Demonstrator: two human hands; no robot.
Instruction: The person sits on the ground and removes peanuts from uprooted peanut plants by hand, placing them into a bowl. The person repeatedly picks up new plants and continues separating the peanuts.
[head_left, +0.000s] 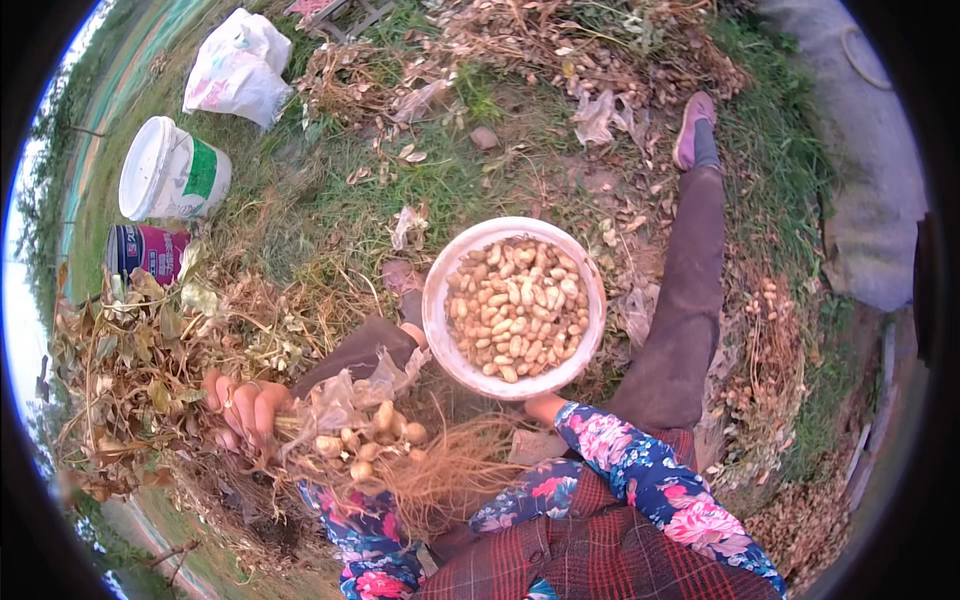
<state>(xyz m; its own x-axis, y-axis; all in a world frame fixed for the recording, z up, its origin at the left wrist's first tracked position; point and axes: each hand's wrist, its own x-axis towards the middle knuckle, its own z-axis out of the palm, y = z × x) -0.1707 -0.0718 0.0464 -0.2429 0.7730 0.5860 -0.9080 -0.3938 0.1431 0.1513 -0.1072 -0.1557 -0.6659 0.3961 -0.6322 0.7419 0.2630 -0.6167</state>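
Note:
My left hand (251, 409) is closed around the stems of an uprooted peanut plant. Its dry leaves (127, 390) fan out to the left. To the right of my fist hang pale peanut pods (367, 450), thin reddish roots (450, 465) and a torn piece of plastic film (337, 401). A round white basin (437, 322), its rim soiled, stands between my legs and holds many unshelled peanuts (517, 307). My right hand (546, 407) reaches to the near edge of the basin. Only its wrist end shows; the basin hides the fingers, so their grip is unclear.
A white bucket (176, 169) with a green label and a purple tin (154, 251) stand at the left, below a white sack (238, 67). Heaped peanut plants (585, 37) lie ahead. My outstretched leg (686, 285) borders the right side, with a grey sheet (855, 150) beyond.

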